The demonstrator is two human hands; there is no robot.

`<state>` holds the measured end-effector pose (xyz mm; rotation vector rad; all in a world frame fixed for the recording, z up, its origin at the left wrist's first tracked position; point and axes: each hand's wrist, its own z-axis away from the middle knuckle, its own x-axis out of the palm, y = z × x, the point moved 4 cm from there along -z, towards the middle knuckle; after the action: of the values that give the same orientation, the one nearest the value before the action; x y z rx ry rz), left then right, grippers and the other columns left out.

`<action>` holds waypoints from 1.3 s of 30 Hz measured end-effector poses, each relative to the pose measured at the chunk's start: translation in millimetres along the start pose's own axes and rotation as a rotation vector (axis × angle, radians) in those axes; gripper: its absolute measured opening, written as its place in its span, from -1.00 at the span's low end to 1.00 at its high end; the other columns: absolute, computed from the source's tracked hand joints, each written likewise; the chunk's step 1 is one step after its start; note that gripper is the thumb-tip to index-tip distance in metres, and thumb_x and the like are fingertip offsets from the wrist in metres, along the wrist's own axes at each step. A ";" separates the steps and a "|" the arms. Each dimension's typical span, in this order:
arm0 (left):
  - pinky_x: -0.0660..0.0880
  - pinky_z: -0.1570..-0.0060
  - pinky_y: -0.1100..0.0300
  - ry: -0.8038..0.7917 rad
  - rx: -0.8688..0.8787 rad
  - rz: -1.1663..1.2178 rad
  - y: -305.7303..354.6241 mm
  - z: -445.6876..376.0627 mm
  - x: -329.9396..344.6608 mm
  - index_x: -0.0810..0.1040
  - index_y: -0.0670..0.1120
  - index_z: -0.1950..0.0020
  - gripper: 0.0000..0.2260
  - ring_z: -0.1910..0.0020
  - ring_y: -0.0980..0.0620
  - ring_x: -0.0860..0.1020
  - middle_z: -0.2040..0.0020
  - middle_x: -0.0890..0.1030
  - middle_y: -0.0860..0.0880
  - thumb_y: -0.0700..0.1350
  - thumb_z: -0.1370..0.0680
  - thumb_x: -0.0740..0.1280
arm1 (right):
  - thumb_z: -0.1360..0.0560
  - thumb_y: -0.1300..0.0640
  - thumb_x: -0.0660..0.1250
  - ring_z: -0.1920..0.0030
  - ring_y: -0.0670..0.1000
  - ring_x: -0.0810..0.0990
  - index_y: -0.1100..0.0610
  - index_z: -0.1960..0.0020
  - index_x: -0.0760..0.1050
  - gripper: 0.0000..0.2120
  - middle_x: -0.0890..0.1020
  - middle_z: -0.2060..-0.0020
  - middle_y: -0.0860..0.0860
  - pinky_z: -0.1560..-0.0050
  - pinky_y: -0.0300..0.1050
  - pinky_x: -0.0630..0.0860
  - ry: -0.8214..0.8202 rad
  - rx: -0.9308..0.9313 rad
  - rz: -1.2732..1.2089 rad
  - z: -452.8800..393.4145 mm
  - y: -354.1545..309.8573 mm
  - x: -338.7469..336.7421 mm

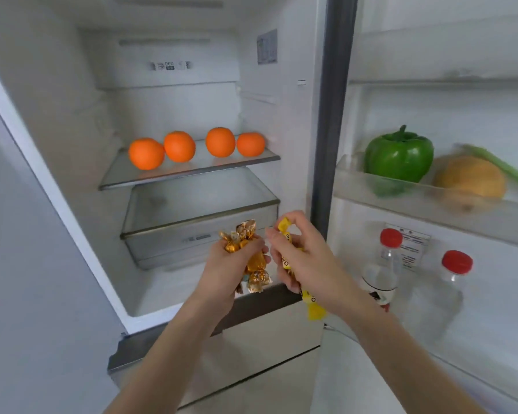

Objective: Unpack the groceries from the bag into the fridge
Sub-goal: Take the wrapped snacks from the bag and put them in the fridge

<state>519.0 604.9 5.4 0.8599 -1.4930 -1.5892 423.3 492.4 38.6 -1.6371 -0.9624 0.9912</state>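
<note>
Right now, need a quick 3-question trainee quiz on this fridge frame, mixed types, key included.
1. Count: how many round orange fruits sit on the glass fridge shelf?
2. True or false: the left hand holds the long yellow plastic packet.
3. Multiple choice: the glossy green bell pepper sits in
A. the clear drawer under the shelf
B. the upper clear door bin
C. the lower door rack beside the two red-capped clear bottles

Key
1. Four.
2. False: the left hand's grip is on gold foil-wrapped candies; the right hand holds the yellow packet.
3. B.
</note>
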 end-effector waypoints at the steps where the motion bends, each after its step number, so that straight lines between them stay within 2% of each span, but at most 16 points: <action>1: 0.58 -0.24 -0.26 0.029 -0.006 -0.009 -3.6 -2.8 -11.8 0.66 -0.15 -0.07 -0.83 -0.05 -0.21 0.72 0.01 0.74 -0.18 -0.06 -0.59 0.46 | -0.66 -0.07 0.28 0.49 -0.04 0.45 0.02 -0.19 0.38 -0.79 0.54 0.30 0.02 0.53 -0.21 0.39 -0.003 0.060 -0.050 -6.9 10.7 13.1; 4: 0.61 -0.21 -0.23 0.119 -0.033 0.008 -12.8 -13.8 -39.3 0.67 -0.14 -0.06 -0.87 -0.06 -0.22 0.71 0.02 0.75 -0.16 -0.09 -0.59 0.46 | -0.64 -0.14 0.30 0.45 -0.07 0.50 0.03 -0.24 0.44 -0.70 0.57 0.27 0.05 0.47 -0.22 0.44 0.064 0.257 -0.217 -28.9 42.8 42.1; 6: 0.63 -0.18 -0.20 0.150 -0.049 0.019 -17.8 -23.2 -52.3 0.66 -0.13 -0.06 -0.90 -0.03 -0.18 0.73 0.04 0.75 -0.14 -0.12 -0.60 0.45 | -0.64 -0.11 0.32 0.43 -0.07 0.52 0.07 -0.24 0.49 -0.70 0.58 0.27 0.07 0.44 -0.23 0.48 0.144 0.393 -0.373 -45.9 59.9 53.0; 10: 0.58 -0.25 -0.28 0.171 -0.084 -0.001 -29.3 -47.6 -79.2 0.65 -0.08 -0.07 -0.88 0.03 -0.09 0.75 0.11 0.77 -0.06 -0.07 -0.59 0.46 | -0.64 -0.04 0.35 0.46 -0.08 0.54 0.13 -0.08 0.57 -0.78 0.59 0.34 0.03 0.46 -0.29 0.53 0.230 0.580 -0.645 -82.5 83.2 68.9; 14: 0.61 -0.22 -0.23 0.159 -0.102 0.006 -37.4 -79.5 -102.2 0.65 -0.11 -0.08 -0.86 0.05 -0.08 0.75 0.12 0.76 -0.07 -0.09 -0.57 0.48 | -0.64 -0.05 0.35 0.55 -0.12 0.39 0.10 0.08 0.49 -0.76 0.48 0.45 -0.03 0.59 -0.33 0.35 0.227 0.622 -0.850 -125.2 98.9 85.8; 17: 0.68 -0.09 -0.04 0.086 -0.097 -0.024 -40.8 -101.7 -111.3 0.65 -0.11 -0.08 -0.83 0.09 -0.04 0.75 0.10 0.76 -0.08 -0.07 -0.56 0.50 | -0.64 -0.07 0.35 0.54 -0.11 0.40 0.06 0.12 0.44 -0.75 0.46 0.45 -0.03 0.57 -0.32 0.38 0.271 0.609 -0.931 -158.8 101.8 98.7; 19: 0.67 -0.07 0.02 0.028 -0.095 -0.046 -41.7 -114.3 -113.7 0.67 -0.08 -0.05 -0.80 0.07 -0.02 0.74 0.11 0.77 -0.05 -0.01 -0.53 0.53 | -0.65 -0.06 0.33 0.52 -0.10 0.42 0.05 0.13 0.44 -0.75 0.47 0.45 -0.03 0.56 -0.29 0.39 0.308 0.580 -0.960 -179.6 100.6 109.9; 22: 0.65 -0.13 0.02 -0.027 -0.125 -0.030 -42.0 -130.4 -115.1 0.67 -0.06 -0.08 -0.71 0.01 -0.01 0.74 0.08 0.77 -0.01 0.06 -0.47 0.58 | -0.67 -0.02 0.29 0.50 -0.08 0.45 0.06 0.02 0.43 -0.82 0.49 0.43 -0.02 0.52 -0.23 0.41 0.353 0.514 -0.911 -204.9 99.6 125.5; 25: 0.66 -0.03 0.13 -0.027 -0.116 -0.026 -40.2 -142.1 -120.8 0.69 -0.04 -0.10 -0.73 0.02 0.02 0.74 0.06 0.77 0.01 0.00 -0.45 0.60 | -0.67 0.01 0.28 0.47 -0.08 0.46 0.06 -0.10 0.40 -0.86 0.50 0.41 -0.02 0.47 -0.20 0.42 0.381 0.476 -0.786 -220.3 101.4 133.3; 27: 0.65 0.05 0.18 -0.012 -0.108 -0.014 -38.9 -149.4 -126.4 0.70 -0.04 -0.11 -0.75 0.04 0.04 0.74 0.05 0.78 0.00 -0.05 -0.46 0.59 | -0.67 -0.05 0.28 0.45 -0.08 0.47 0.07 -0.10 0.43 -0.81 0.50 0.40 -0.03 0.41 -0.17 0.43 0.352 0.495 -0.749 -230.0 101.9 137.4; 30: 0.67 -0.01 0.08 0.041 -0.128 0.035 -35.9 -164.0 -135.7 0.71 -0.06 -0.05 -0.81 0.06 -0.02 0.75 0.04 0.78 -0.06 -0.12 -0.47 0.59 | -0.69 -0.13 0.18 0.34 -0.02 0.51 0.10 -0.06 0.53 -0.68 0.52 0.33 0.01 0.25 -0.10 0.50 0.330 0.540 -0.717 -243.8 101.7 137.2; 33: 0.67 -0.05 0.03 0.130 -0.121 0.083 -29.9 -175.1 -145.8 0.70 -0.11 -0.06 -0.78 0.04 -0.08 0.75 0.04 0.77 -0.11 -0.10 -0.46 0.59 | -0.72 0.04 0.16 0.20 0.00 0.63 0.11 -0.17 0.60 -0.73 0.65 0.16 0.04 0.03 -0.07 0.60 0.265 0.407 -0.483 -250.7 98.8 128.7; 36: 0.67 -0.04 0.04 0.213 -0.087 0.091 -20.2 -185.9 -153.6 0.69 -0.12 -0.09 -0.73 0.06 -0.07 0.75 0.07 0.77 -0.09 -0.08 -0.45 0.60 | -0.71 0.16 0.21 0.21 -0.10 0.66 0.14 -0.21 0.56 -0.82 0.70 0.10 0.02 0.15 -0.24 0.61 0.146 0.195 -0.205 -256.5 90.9 119.2; 39: 0.66 -0.09 0.01 0.250 -0.075 0.065 -9.3 -200.7 -154.0 0.69 -0.12 -0.12 -0.69 0.04 -0.06 0.75 0.08 0.78 -0.07 -0.05 -0.44 0.61 | -0.70 0.11 0.25 0.21 -0.22 0.66 0.09 -0.18 0.58 -0.84 0.70 0.09 -0.05 0.16 -0.28 0.59 0.050 0.104 -0.022 -269.9 86.1 118.7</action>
<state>766.8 646.4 -25.5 0.9208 -1.2646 -1.4243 727.0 494.5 -7.2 -1.5544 -0.8794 0.9648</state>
